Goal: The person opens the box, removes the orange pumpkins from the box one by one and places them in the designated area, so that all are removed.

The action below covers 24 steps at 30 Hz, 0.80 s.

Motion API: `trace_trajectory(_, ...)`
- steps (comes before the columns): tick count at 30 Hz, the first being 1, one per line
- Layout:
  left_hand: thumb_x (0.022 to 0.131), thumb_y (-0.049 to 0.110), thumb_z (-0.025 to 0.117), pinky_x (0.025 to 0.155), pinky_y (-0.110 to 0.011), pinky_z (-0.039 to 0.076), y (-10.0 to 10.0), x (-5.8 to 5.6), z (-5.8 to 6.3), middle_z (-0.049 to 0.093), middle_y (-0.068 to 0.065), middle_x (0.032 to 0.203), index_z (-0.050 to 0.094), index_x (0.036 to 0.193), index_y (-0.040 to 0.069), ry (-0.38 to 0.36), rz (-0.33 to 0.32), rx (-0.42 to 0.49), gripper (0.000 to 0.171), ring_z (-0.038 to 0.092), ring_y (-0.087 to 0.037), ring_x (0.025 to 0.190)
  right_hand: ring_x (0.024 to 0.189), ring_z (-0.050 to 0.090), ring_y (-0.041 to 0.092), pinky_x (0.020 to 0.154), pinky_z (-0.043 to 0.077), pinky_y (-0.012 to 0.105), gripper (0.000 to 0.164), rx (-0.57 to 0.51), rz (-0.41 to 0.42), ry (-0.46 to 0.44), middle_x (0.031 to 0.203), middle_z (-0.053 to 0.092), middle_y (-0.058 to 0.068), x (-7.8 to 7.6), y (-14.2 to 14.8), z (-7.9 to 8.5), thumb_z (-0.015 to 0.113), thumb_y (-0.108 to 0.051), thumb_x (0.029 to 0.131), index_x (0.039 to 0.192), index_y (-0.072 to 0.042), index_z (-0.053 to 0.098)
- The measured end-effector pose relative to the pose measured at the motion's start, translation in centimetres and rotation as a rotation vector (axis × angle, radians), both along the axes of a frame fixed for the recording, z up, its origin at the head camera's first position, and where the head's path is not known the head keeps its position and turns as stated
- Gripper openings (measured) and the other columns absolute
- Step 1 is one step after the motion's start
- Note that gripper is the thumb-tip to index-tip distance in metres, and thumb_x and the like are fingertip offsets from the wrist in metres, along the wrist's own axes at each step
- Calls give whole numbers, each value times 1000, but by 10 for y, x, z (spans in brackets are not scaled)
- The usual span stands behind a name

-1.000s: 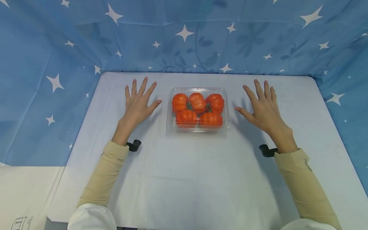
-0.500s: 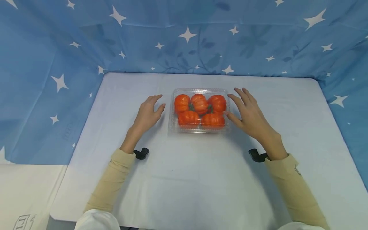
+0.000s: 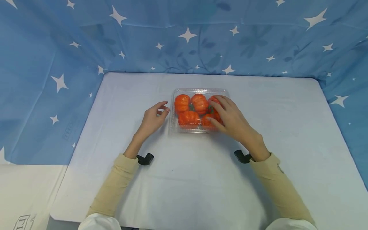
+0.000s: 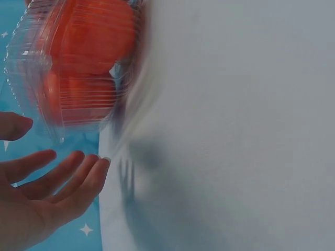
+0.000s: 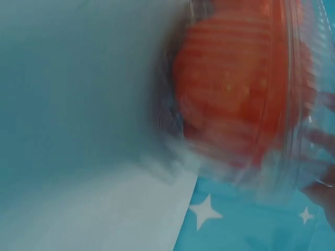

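Note:
A clear plastic clamshell box (image 3: 198,131) holds several ribbed red-orange tomatoes (image 3: 199,103) in two rows, with its lid down. My right hand (image 3: 234,121) is over the right part of the lid, fingers and thumb bent and spread apart, covering some of the tomatoes there. In the right wrist view its fingertips (image 5: 320,138) overlap the blurred edge of the box. At the box's left side, my left hand (image 3: 153,119) has loosely bent fingers with nothing between them. The left wrist view shows a gap between those fingers (image 4: 84,183) and the box wall (image 4: 84,123).
A white table (image 3: 187,185) bears the box near its far side. Behind and along both sides hangs a blue cloth (image 3: 149,35) with white stars. A cream-coloured panel (image 3: 26,191) with printing stands at the lower left. Black wrist mounts (image 3: 145,159) stick out inward from the sleeves.
Both hands have come inward from beside the box. The right hand has moved left over the lid; the left hand has moved close to the left side, its spread fingers now bent.

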<state>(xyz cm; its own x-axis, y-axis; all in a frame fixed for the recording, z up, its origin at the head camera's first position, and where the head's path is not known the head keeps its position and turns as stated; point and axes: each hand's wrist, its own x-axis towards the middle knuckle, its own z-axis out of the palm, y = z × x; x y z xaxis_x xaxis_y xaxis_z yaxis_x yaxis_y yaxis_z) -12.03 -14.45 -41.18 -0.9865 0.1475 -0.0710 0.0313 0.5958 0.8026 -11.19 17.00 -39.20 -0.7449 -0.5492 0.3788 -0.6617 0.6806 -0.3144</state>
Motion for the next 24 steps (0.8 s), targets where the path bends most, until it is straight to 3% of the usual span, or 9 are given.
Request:
trace_trajectory(6, 106, 26, 55, 84, -41, 62, 0, 2, -4, 64, -18, 121, 53, 147, 6, -186, 12, 216, 45, 70, -29, 97, 131, 51, 46, 114, 41, 60, 54, 23, 43, 16, 138, 58, 26, 0, -16, -4, 76, -30, 93, 134, 1, 61)
trace_trajectory(12, 107, 24, 54, 79, -29, 61, -1, 4, -7, 61, -17, 120, 49, 148, 3, -364, 27, 425, 46, 64, -23, 99, 134, 50, 47, 114, 41, 61, 52, 90, 48, -2, 141, 57, 24, 1, -32, -3, 71, -34, 97, 138, -4, 60)
trace_trajectory(18, 108, 20, 50, 79, -34, 63, -3, 6, -9, 54, -16, 123, 45, 148, 1, -452, 20, 590, 45, 60, -25, 101, 137, 48, 44, 117, 39, 59, 51, 169, 58, -40, 147, 54, 22, 4, -48, 2, 70, -35, 98, 140, -7, 60)
trace_trajectory(24, 109, 18, 47, 80, -41, 64, -4, 9, -8, 52, -12, 117, 43, 147, -3, -470, -4, 688, 44, 60, -23, 94, 138, 46, 43, 115, 40, 61, 57, 232, 57, -24, 149, 52, 21, 7, -66, 2, 72, -44, 95, 138, -8, 61)
